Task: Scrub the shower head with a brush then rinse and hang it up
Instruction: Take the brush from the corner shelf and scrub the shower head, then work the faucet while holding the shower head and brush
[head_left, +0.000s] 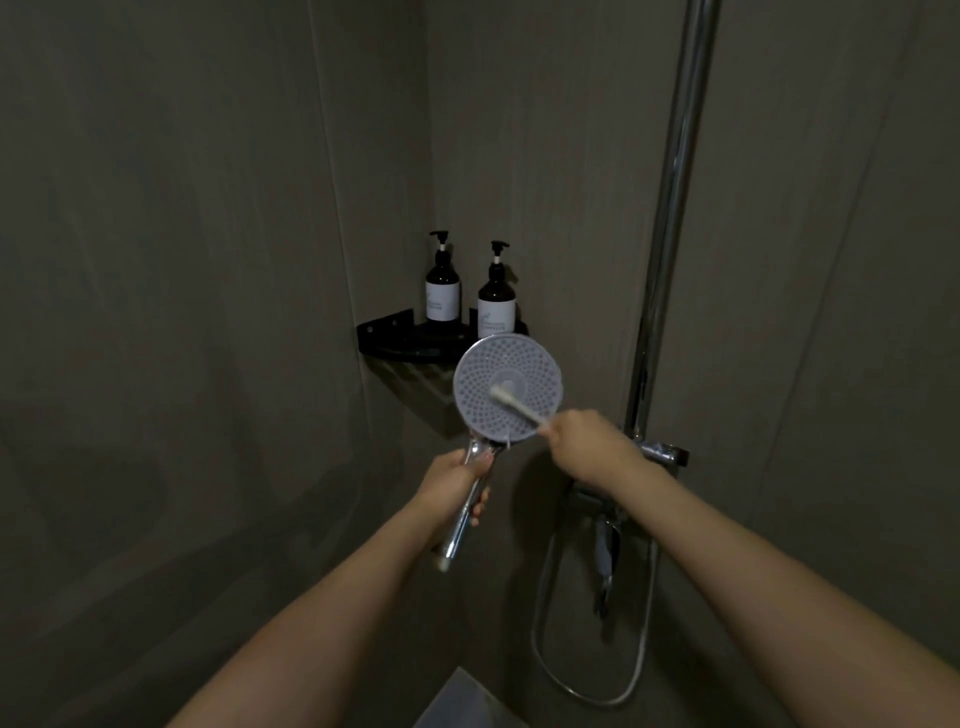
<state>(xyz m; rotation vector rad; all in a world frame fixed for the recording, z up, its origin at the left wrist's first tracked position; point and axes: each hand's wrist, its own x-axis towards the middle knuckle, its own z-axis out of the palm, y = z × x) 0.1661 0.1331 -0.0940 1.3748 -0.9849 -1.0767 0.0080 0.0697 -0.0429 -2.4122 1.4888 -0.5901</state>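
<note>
Here, dim shower corner. Shower head (508, 387) face-up toward person — left hand (453, 480) wrapped round handle to steady it. Right hand (574, 435) pinching brush (517, 404), bristles on face centre — scrubbing nozzles.

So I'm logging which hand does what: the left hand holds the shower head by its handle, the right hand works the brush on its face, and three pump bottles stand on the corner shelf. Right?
Not quite. The head view shows two pump bottles on the corner shelf, not three. The rest holds: left hand on the shower head handle, right hand working the brush on its face.
</note>
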